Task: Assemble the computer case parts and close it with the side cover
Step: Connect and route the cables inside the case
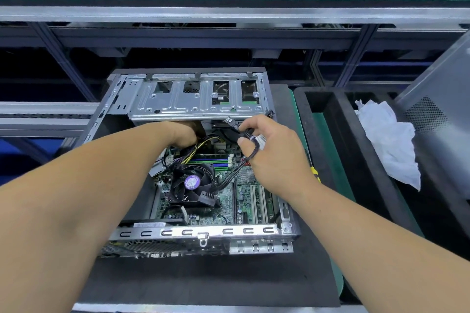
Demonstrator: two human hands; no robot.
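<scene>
The case (201,232) lies open on a black mat near the middle of the worktop, board (229,195) and fan (192,181) already seated inside; the drive cage (195,99) sits along its far edge. The right hand (274,152) pinches a black cable bundle (250,138) just below the cage, its connector (231,121) not yet plugged in; the left hand (184,133) reaches under the cage beside yellow and black wires (203,143), its fingers hidden, so I cannot tell whether they grip anything. Cabling seems mid-way. What looks like the side cover (442,99) leans at the worktop's right edge, behind a white cloth (389,140), still to be fitted.
</scene>
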